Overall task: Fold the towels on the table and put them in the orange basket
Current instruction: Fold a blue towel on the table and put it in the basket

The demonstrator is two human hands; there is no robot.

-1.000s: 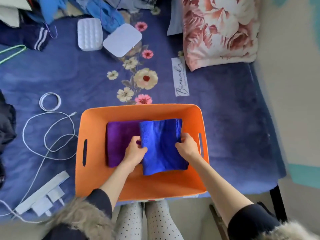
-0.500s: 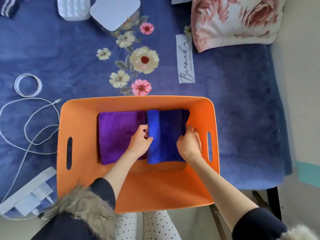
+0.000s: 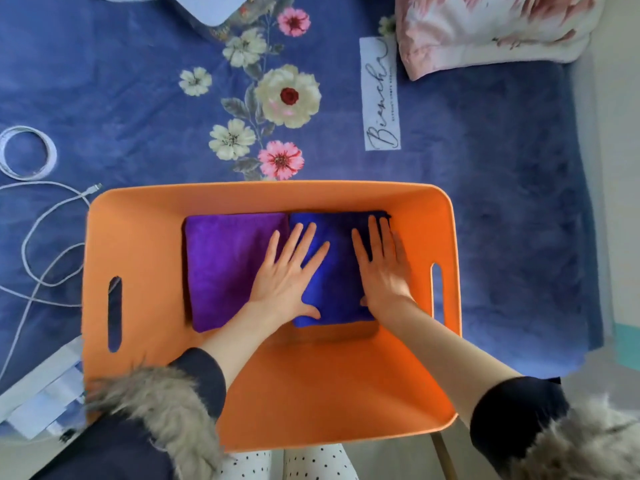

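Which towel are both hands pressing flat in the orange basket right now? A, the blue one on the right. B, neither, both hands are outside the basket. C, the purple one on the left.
A: the left hand and right hand lie with straight fingers on the blue towel, beside the purple towel, inside the orange basket.

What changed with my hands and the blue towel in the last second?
Both hands let go of the blue towel: the left hand and right hand gripped its sides, and now lie flat on it, fingers straight. The towel settled down beside the purple towel, which stayed put in the basket.
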